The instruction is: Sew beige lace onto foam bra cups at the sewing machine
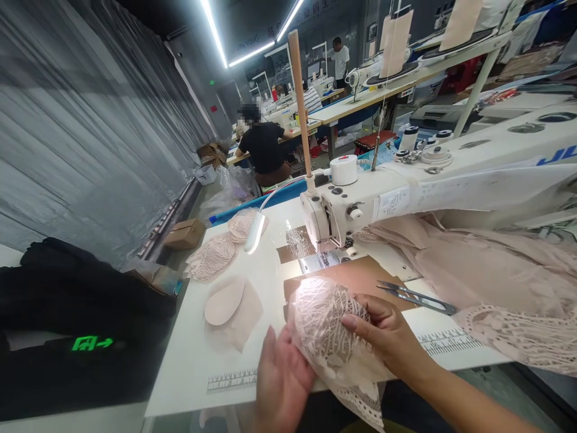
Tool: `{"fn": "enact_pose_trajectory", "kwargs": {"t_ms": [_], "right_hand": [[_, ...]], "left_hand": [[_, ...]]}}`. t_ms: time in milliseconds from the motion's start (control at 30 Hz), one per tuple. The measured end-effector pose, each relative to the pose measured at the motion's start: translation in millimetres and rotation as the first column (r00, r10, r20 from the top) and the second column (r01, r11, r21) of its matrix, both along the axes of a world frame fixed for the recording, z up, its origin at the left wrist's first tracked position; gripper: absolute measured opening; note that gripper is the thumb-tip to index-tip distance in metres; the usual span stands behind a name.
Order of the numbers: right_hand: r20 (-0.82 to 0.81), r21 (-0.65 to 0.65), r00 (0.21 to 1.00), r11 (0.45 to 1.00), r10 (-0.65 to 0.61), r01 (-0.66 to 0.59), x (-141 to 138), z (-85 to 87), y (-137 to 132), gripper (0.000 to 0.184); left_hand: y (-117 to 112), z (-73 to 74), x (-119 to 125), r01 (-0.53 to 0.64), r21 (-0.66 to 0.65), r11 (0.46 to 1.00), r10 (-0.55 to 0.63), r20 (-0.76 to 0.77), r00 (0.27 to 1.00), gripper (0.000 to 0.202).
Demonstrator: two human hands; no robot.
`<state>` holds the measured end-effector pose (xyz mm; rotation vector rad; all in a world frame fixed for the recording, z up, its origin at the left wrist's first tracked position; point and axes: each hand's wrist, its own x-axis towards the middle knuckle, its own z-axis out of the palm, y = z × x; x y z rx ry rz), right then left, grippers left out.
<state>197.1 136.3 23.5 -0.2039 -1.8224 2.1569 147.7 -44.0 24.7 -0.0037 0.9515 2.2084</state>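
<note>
A beige lace bra cup [324,319] is held up over the front of the sewing table, with its scalloped lace edge hanging below the table edge. My right hand [378,328] pinches its right side between thumb and fingers. Against the lower left of the cup rests my left hand [286,376], palm turned up and thumb apart; some of its fingertips are hidden behind the lace. Just beyond the cup stands the sewing machine [331,222], its needle area brightly lit. Thread snips [419,297] lie on the brown plate [360,276], right of my right hand.
Two lace cups [211,255] [247,225] lie at the table's left, under a lamp [255,233]. Nearer is a smooth oval pad [225,302] on sheer fabric. Beige lace fabric [496,258] heaps at right. A person [265,147] sits at another table.
</note>
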Motion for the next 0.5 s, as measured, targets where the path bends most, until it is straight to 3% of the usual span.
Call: {"fn": "enact_pose_trajectory", "kwargs": {"t_ms": [67, 167, 300, 400, 500], "right_hand": [[-0.012, 0.052, 0.998, 0.997, 0.056, -0.055, -2, 5.3, -5, 0.025], [-0.007, 0.075, 0.995, 0.992, 0.101, -0.1, -4, 7.2, -8, 0.027], [0.036, -0.133, 0.999, 0.991, -0.014, 0.018, -3, 0.0, 4, 0.031], [0.065, -0.206, 0.998, 0.979, 0.007, 0.007, -2, 1.0, 14, 0.029], [0.092, -0.101, 0.978, 0.978, 0.19, -0.18, -3, 9.7, 18, 0.026]], "left_hand": [[9, 5.7, 11, 0.087, 0.009, 0.996, -0.087, -0.019, 0.996, 0.052], [16, 7.8, 22, 0.108, -0.037, 0.993, -0.109, -0.046, 0.993, 0.05], [3, -3.1, 19, 0.064, -0.117, 0.991, -0.069, -0.039, 0.997, 0.025], [-18, -1.1, 4, -0.055, -0.127, 0.99, 0.044, -0.084, 0.996, 0.013], [-35, 19.8, -18, -0.324, -0.192, 0.926, 0.264, -0.282, 0.922, 0.019]]}}
